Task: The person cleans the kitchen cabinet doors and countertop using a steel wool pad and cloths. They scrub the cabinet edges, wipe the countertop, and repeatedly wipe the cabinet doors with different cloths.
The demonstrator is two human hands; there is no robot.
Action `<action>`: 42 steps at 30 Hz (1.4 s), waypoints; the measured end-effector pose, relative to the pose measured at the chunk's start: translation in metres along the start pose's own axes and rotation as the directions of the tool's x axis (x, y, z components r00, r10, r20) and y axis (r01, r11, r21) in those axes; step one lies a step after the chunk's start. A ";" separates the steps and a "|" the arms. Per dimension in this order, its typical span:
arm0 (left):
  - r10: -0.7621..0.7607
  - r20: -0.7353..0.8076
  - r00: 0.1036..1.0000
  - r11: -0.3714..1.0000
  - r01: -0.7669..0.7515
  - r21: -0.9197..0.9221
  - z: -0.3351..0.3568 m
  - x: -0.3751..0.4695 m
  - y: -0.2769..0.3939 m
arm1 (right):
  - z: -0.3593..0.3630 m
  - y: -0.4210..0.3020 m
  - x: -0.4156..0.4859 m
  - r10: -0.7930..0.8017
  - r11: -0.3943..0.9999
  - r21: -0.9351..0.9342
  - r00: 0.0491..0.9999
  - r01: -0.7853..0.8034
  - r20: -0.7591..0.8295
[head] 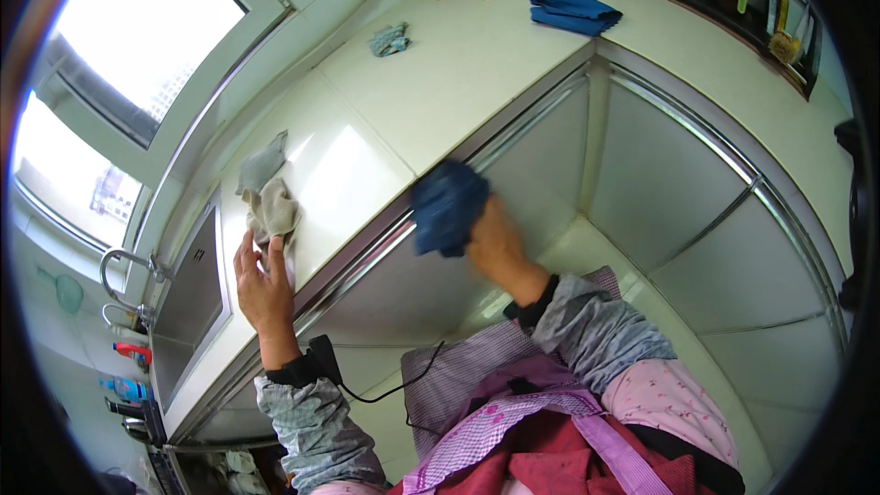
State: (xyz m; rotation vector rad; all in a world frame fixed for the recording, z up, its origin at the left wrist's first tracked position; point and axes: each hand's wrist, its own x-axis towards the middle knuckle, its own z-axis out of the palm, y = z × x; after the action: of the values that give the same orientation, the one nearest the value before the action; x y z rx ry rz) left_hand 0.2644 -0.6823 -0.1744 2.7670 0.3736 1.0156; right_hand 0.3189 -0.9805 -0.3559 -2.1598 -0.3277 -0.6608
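Observation:
My right hand (500,246), a little blurred, grips a bunched dark blue cloth (450,210) against the front edge of the white tiled countertop (385,103). Under the cloth runs a chrome rail (364,258) along the top of the grey cabinet doors (412,289). My left hand (261,289) lies on the counter near the sink, its fingers apart. Its fingertips reach the lower end of a crumpled beige cloth (273,210), without a visible grip on it. A grey-green cloth (263,163) lies just beyond the beige one.
A steel sink (223,289) with a curved faucet (113,275) is at left, below a window (144,27). Farther back are a crumpled patterned rag (390,40) and a folded blue cloth (570,10). A dark rack (729,27) holds bottles and brushes at right.

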 end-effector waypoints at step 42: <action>-0.041 0.580 0.814 -0.295 0.544 -0.785 0.011 -0.186 -0.002 | -0.021 -0.124 -0.048 -0.397 0.913 0.175 0.903 0.369 0.165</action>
State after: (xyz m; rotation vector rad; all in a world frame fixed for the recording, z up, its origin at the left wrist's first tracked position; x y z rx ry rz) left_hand 0.1343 -0.7355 -0.2963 1.0237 0.0750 0.2406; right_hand 0.2170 -0.9203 -0.2918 -2.0439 -0.9002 -0.6164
